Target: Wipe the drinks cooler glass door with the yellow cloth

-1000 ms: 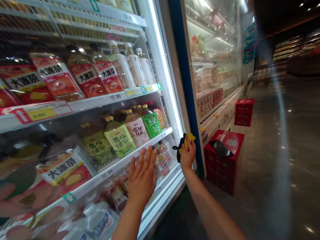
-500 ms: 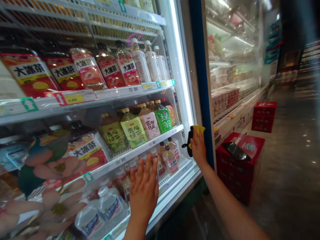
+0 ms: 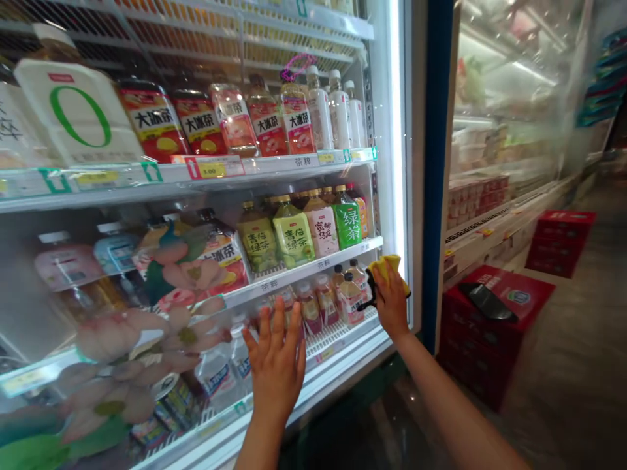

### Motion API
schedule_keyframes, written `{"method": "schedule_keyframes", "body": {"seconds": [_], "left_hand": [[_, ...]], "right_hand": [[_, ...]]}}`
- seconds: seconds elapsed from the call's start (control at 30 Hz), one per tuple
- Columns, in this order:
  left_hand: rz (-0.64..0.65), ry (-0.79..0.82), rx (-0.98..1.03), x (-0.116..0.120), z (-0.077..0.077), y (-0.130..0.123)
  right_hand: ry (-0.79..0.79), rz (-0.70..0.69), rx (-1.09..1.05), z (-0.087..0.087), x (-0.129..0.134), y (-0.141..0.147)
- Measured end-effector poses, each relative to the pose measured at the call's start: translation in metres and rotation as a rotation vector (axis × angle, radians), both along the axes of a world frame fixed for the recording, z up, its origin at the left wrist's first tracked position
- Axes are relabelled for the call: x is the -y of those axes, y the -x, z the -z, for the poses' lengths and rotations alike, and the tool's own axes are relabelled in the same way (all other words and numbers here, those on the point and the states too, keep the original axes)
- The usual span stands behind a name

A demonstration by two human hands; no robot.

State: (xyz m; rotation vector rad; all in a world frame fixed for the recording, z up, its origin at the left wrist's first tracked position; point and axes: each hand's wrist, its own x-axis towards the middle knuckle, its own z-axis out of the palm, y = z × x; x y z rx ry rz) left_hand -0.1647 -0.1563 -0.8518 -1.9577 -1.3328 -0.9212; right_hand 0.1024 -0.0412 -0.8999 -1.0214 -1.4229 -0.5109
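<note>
Under my right hand (image 3: 393, 301) is a yellow and black cloth (image 3: 388, 271), pressed against the glass door (image 3: 337, 365) of a lit drinks fridge near its right edge. My left hand (image 3: 277, 356) is raised with fingers spread, at the glass in front of the lower shelf; whether the palm touches is hidden. Behind the glass, bottled drinks stand in rows, among them a green tea bottle (image 3: 347, 219) and a pink-labelled bottle (image 3: 321, 225). Flower decals (image 3: 186, 336) cover the lower left of the glass.
A dark blue post (image 3: 437, 170) borders the fridge on the right. Beyond it runs an open chilled display (image 3: 494, 225) with packaged goods. Red boxes (image 3: 490, 346) stacked on the floor stand by its base, with a dark object (image 3: 487, 301) on top. Another red stack (image 3: 561, 241) stands farther back.
My view has turned left, so more of the fridge's left side shows. My right hand and the cloth have moved left from the door's edge onto the glass. My left hand stays spread.
</note>
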Motion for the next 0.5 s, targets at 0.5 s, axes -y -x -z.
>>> {"method": "schedule_keyframes", "body": {"seconds": [0.5], "left_hand": [[-0.055, -0.034, 0.057, 0.012, 0.009, 0.014]], "right_hand": [[0.07, -0.023, -0.088, -0.015, 0.019, 0.037]]}}
